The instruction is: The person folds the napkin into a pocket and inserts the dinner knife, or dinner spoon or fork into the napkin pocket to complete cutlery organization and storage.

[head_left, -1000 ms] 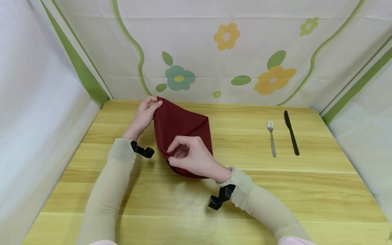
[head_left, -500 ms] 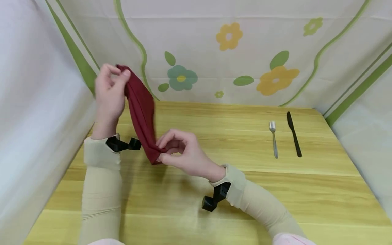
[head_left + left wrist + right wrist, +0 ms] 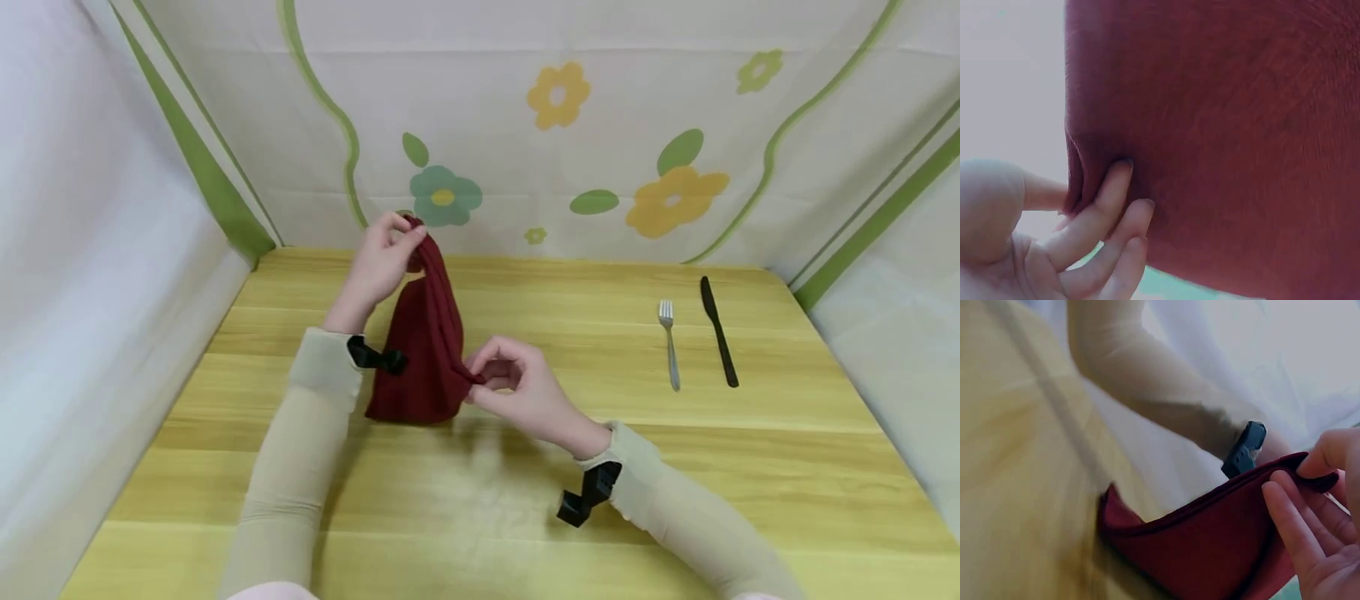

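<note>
A dark red cloth napkin (image 3: 416, 358) hangs folded between both hands, its lower left part close to or on the wooden table. My left hand (image 3: 381, 258) pinches its upper corner between thumb and fingers. Nearer to me and to the right, my right hand (image 3: 521, 387) pinches the other end of the folded edge. In the left wrist view, the napkin (image 3: 1229, 137) fills most of the picture, with the left hand's fingers (image 3: 1094, 228) against it. The right wrist view shows the right hand (image 3: 1329, 531) gripping the napkin (image 3: 1210, 544) at its layered edge.
On the right of the wooden table (image 3: 570, 508) lie a fork (image 3: 669, 343) and a black knife (image 3: 718, 332), side by side. A white curtain (image 3: 615, 100) with flowers and green stripes stands behind the table and along its sides.
The left hand raised the napkin up and left, then brought it back down and to the right. The right hand now pinches the napkin slightly farther right. Fork and knife stayed put.
</note>
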Tool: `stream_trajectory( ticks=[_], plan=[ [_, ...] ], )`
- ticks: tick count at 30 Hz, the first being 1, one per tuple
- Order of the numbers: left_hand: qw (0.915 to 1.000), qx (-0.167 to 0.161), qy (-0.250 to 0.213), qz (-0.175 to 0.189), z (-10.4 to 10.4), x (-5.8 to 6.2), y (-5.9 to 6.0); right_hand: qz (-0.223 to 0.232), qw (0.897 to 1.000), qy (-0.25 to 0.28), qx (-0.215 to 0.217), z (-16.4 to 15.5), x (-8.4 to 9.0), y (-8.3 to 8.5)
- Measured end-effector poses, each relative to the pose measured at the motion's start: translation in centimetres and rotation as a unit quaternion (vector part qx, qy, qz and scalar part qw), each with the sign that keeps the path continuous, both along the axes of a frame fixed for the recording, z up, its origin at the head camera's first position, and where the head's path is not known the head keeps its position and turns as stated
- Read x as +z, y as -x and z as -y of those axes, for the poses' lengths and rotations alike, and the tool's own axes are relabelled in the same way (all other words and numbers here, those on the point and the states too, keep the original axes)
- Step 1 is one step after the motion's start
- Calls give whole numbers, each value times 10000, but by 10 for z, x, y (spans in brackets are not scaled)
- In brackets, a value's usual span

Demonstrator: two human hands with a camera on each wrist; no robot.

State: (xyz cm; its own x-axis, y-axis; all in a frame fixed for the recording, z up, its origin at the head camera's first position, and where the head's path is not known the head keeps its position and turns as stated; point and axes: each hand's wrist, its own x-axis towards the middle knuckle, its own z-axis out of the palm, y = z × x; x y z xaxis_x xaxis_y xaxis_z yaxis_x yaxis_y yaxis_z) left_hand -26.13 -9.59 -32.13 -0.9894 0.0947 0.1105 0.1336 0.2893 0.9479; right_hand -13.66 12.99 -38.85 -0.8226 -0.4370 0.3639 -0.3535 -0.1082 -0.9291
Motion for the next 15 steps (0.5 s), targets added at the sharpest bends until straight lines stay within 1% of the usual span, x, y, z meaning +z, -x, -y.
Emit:
stream_trajectory(
  ticks=[3,6,11,15],
  plan=[
    [9992,-257,-111,275,-11,-20,4,174,9986,-455,-204,-16,-8,-3],
    [9988,-327,-40,363,-21,-33,6,328,9964,-724,-307,-31,-15,-5],
    [9994,-291,43,192,-36,-49,10,278,9934,-977,-541,-51,-24,-5],
    [9974,-437,-451,355,-49,-58,14,190,9892,-1259,-720,-64,-28,-4]
  ],
)
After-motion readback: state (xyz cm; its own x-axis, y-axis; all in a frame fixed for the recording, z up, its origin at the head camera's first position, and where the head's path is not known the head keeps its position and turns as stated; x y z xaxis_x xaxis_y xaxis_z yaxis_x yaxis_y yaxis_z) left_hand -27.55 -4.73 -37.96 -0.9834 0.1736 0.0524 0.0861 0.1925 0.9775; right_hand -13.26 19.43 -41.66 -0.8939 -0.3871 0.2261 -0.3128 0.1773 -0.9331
